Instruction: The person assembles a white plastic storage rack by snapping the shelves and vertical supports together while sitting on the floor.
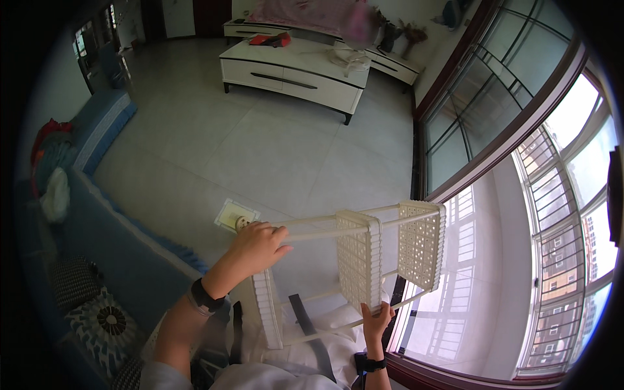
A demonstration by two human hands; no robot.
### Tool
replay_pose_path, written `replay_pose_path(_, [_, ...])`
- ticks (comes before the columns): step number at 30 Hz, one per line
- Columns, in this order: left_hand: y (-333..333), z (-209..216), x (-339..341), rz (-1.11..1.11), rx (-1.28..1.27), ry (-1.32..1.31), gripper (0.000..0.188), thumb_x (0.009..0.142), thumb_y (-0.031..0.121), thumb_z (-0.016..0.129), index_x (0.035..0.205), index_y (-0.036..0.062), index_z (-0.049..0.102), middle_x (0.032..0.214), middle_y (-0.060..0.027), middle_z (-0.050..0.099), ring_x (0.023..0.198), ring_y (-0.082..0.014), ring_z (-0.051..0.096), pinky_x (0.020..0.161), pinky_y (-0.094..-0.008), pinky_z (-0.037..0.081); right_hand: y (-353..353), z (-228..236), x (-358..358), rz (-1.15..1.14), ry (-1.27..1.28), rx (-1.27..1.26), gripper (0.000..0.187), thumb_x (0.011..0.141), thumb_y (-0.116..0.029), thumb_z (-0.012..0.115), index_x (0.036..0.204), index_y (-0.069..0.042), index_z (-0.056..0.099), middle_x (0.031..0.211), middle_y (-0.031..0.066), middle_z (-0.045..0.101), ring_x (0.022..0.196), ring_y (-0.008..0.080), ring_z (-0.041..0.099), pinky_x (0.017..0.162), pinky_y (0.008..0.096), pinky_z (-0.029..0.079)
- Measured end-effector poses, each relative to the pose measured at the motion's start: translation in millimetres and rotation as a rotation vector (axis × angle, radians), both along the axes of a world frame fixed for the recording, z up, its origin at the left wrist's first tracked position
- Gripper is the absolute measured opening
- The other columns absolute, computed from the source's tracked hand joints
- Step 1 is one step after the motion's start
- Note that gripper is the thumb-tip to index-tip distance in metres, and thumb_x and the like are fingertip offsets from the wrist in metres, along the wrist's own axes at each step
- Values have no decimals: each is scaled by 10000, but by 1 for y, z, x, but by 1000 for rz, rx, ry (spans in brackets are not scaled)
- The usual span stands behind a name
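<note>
A cream plastic storage rack (356,260) lies on its side across my lap, with three perforated basket tiers joined by thin poles. My left hand (255,249) is closed around the rack's far pole, close to the left-hand tier (267,311). Lower down, my right hand (376,321) grips the near pole beside the bottom corner of the middle tier. The right-hand tier (421,246) points toward the sliding door. Just beyond my left hand, a small round beige piece (242,222) shows over a pale yellow square (229,213) on the floor.
A blue-covered sofa (123,240) with patterned cushions (107,322) runs along the left. Ahead stands a white coffee table (296,75) bearing a red item (270,40) and a pale cloth or bag (349,60). Glass sliding doors (484,104) and a barred window (559,253) are at the right.
</note>
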State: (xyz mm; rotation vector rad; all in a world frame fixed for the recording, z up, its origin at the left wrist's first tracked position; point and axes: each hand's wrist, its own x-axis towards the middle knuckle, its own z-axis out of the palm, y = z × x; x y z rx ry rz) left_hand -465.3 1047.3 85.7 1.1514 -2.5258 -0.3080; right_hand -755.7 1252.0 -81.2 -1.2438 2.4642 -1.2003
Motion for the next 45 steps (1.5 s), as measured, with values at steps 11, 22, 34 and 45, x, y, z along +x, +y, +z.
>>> replay_pose_path(11, [33, 29, -32, -210, -259, 74, 169, 763, 180, 666, 750, 53, 557, 612, -33, 545, 637, -193, 549, 697, -304, 476, -5, 62, -39, 329, 39, -65, 512, 765, -155, 665, 1186, -41, 395, 1187, 175, 398, 1118, 352, 402, 966, 444, 303])
replay_pose_path(22, [75, 27, -22, -525, -568, -3, 116, 797, 162, 631, 815, 55, 589, 604, 21, 474, 627, -115, 504, 793, -292, 498, -51, 156, -36, 868, 503, 49, 472, 689, -393, 723, 1035, -91, 616, 1059, 94, 589, 1149, 337, 454, 957, 476, 378])
replay_pose_path(34, [67, 12, 6, -507, -606, -79, 217, 827, 244, 632, 930, 64, 568, 722, 9, 542, 693, -126, 526, 835, -319, 466, -29, 167, -32, 708, 329, 170, 797, 656, -478, 740, 1317, -173, 415, 648, 91, 613, 582, 297, 613, 539, 362, 483])
replay_pose_path(45, [59, -9, 12, -584, -284, -267, 224, 738, 105, 610, 933, -1, 582, 695, -81, 530, 708, -224, 535, 898, -399, 440, -8, 140, -13, 713, 435, 122, 741, 758, -518, 626, 1352, -156, 371, 531, 22, 542, 438, 219, 545, 394, 307, 403])
